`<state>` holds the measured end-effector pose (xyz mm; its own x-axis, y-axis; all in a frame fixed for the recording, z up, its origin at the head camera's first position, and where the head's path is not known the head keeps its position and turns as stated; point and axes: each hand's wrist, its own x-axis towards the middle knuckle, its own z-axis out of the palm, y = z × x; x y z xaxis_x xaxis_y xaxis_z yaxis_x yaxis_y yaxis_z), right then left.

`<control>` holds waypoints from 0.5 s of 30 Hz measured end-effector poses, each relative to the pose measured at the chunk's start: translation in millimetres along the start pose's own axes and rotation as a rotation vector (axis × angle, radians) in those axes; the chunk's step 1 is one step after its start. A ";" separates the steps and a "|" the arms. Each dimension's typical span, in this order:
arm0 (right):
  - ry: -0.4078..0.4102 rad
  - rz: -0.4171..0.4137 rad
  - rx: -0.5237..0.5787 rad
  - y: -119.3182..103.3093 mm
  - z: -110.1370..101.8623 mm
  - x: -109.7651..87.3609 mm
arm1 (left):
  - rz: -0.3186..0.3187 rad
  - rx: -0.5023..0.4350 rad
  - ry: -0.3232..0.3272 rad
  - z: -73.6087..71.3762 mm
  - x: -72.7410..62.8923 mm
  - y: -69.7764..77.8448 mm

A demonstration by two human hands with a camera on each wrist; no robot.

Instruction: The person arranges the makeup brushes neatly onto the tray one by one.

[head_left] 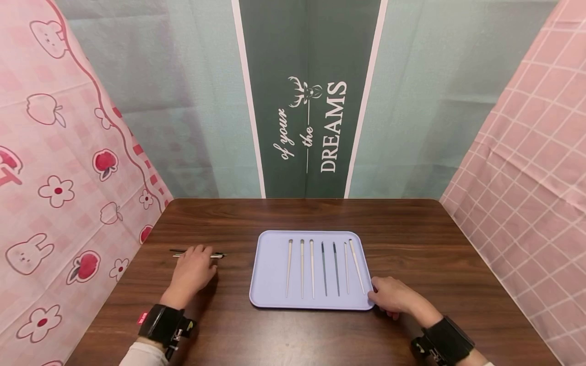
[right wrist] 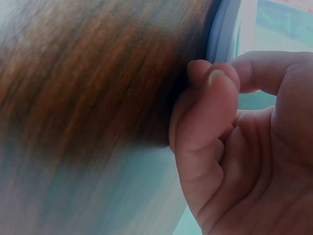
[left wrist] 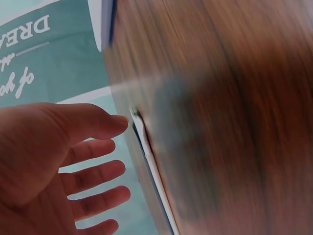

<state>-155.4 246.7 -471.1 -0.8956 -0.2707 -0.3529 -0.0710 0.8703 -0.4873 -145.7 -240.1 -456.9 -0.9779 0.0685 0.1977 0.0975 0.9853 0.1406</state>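
Observation:
Over a small bunch of makeup brushes (head_left: pixel 217 256) on the left of the table is my left hand (head_left: pixel 194 268). Its fingers are spread and relaxed in the left wrist view, the thumb beside a white-handled brush (left wrist: pixel 152 169) and a dark one; the hand partly covers the bunch in the head view. My right hand (head_left: pixel 392 296) grips the lower right edge of a lavender tray (head_left: pixel 270 269), fingers curled at the rim. On the tray several makeup brushes lie in a row, heads away from me: pale-handled ones (head_left: pixel 301 269) and two dark ones (head_left: pixel 336 269).
The tray sits mid-table on a dark wood-grain table (head_left: pixel 302 335). A green curtain (head_left: pixel 306 178) with lettering hangs behind the far edge. Pink patterned cloths flank the table, a printed one (head_left: pixel 82 203) on the left and a checked one (head_left: pixel 526 152) on the right.

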 end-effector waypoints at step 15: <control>-0.003 0.003 0.002 -0.4 -0.7 -0.8 | -0.009 -0.031 -0.033 8.6 1.9 -29.4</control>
<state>-155.0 246.9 -470.1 -0.8946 -0.2690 -0.3569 -0.0671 0.8703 -0.4879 -152.0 -267.5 -469.0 -0.9843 0.0652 0.1642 0.0937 0.9805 0.1726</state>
